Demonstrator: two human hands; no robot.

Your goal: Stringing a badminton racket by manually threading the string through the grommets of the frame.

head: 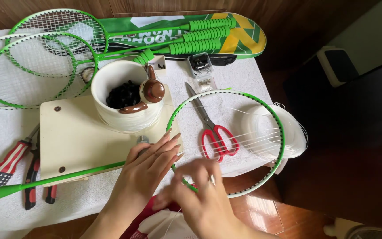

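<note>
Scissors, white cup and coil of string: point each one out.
Scissors [219, 140], head view, on a red handle loop under the racket strings.
White cup [131, 120], head view, on its outer front wall.
Coil of string [295, 132], head view, on the coil's right edge, outside the racket frame.

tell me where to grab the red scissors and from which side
Take the scissors by the red handle loops, coming from the near table edge. They lie flat and closed under the racket's sparse strings, loops toward the person, blade tips pointing away. The right hand is nearest; reaching between the strings looks necessary.
</note>
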